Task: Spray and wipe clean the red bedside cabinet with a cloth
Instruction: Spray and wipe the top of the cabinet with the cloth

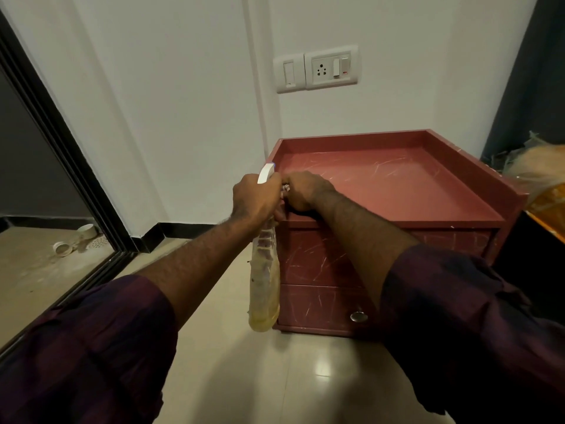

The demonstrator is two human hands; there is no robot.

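Seemingly we are only starting: our left hand (pixel 253 198) grips the spray bottle (pixel 264 280) by its neck, and our right hand (pixel 305 191) curls at the nozzle, apparently pinching it, over the front left corner of the red cabinet (pixel 397 182). Its scratched top looks dry and unwiped, and no cloth shows. Behind stand a white wall (pixel 183 87) with a socket (pixel 331 68), above a tiled floor (pixel 305 377).
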